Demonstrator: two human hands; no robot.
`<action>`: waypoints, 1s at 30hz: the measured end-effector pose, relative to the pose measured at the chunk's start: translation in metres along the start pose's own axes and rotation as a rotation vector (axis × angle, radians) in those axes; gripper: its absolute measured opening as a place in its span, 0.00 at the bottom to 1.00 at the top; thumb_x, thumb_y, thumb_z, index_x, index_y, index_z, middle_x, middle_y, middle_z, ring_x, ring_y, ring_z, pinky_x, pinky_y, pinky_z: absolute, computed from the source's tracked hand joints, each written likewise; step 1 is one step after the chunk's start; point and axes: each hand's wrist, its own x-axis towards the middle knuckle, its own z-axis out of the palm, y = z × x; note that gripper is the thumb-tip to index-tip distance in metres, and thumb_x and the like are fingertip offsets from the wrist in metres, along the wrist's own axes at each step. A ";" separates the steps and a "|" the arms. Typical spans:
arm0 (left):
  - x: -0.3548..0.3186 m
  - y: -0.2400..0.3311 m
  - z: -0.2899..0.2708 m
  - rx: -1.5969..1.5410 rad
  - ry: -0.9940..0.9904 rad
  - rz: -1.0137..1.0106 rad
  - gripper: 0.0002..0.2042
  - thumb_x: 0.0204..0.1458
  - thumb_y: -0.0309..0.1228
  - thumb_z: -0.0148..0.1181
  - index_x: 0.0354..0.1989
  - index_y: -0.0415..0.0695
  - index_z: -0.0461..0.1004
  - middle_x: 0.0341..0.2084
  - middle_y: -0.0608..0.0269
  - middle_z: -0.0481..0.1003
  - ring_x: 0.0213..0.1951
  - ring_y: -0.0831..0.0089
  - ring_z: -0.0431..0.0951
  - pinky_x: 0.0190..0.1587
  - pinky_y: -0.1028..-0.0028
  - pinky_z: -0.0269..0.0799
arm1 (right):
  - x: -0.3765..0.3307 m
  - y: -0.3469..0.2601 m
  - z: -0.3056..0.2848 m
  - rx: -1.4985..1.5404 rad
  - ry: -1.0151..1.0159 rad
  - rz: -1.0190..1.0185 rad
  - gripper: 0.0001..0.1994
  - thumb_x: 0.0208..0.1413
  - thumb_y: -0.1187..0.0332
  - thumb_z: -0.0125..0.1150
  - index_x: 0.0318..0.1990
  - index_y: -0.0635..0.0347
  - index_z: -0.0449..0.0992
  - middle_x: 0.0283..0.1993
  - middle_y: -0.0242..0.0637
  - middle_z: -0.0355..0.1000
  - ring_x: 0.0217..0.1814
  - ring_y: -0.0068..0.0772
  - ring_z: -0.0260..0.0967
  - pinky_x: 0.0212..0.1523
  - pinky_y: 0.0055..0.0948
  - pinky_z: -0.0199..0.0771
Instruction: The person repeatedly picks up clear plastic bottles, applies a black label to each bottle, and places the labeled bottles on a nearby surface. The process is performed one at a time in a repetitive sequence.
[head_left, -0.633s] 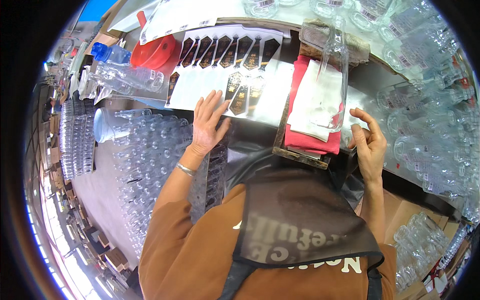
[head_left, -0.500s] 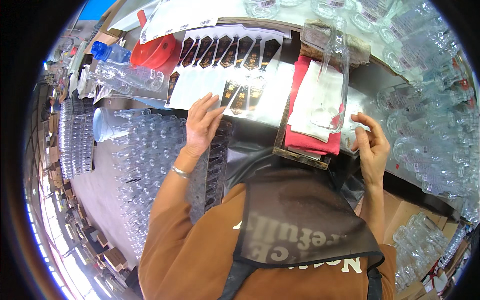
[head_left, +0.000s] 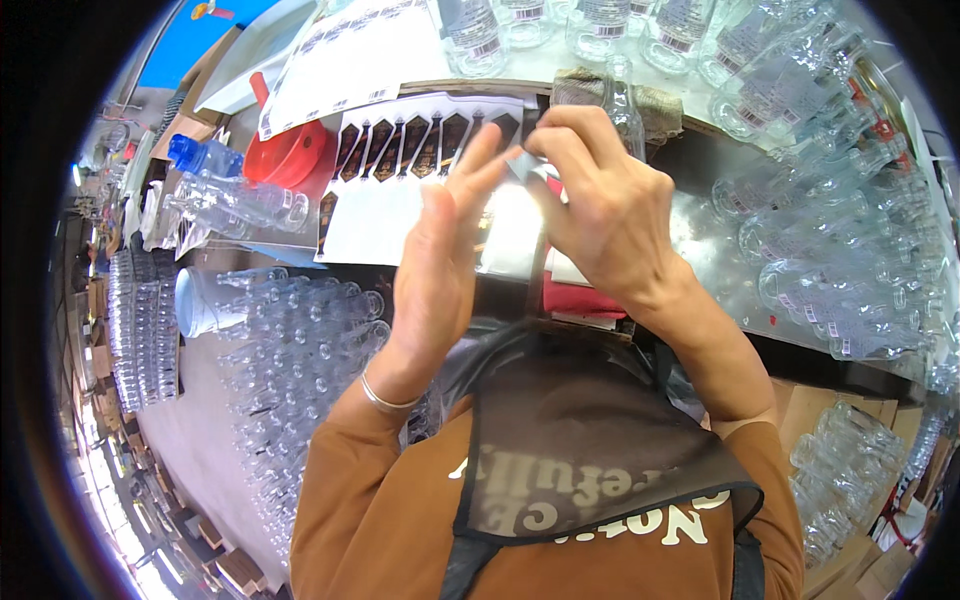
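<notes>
My right hand [head_left: 610, 205] is raised over the cloth-padded wooden stand, its fingers pinched on a small greyish sticker [head_left: 525, 168]. Thumb up and fingers stretched out, my left hand [head_left: 440, 255] reaches to the sticker's edge; a fingertip seems to touch it. Beneath both hands lies a white sheet [head_left: 365, 225] of black, gold-printed necktie-shaped stickers. A clear glass bottle [head_left: 622, 100] lies on the stand, mostly hidden by my right hand. Part of the stand's red cloth [head_left: 580, 297] shows below my wrist.
Many labelled clear bottles [head_left: 840, 290] crowd the right side, and more stand along the back shelf. At left are a red funnel [head_left: 290, 155], a blue-capped bottle [head_left: 205, 155] and lying bottles [head_left: 240, 205]. Massed bottles [head_left: 300, 360] fill the lower left.
My right hand has moved left and up from beside the stand, over the bottle, to meet my left hand. The sticker now shows between them. My view has shifted slightly.
</notes>
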 end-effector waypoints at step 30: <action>0.053 -0.074 0.036 0.743 -0.272 0.278 0.32 0.54 0.31 0.65 0.69 0.43 0.64 0.73 0.43 0.49 0.72 0.49 0.56 0.70 0.57 0.55 | -0.032 0.107 -0.022 0.517 -0.186 0.702 0.25 0.58 0.53 0.64 0.49 0.71 0.78 0.42 0.50 0.81 0.41 0.37 0.80 0.45 0.31 0.77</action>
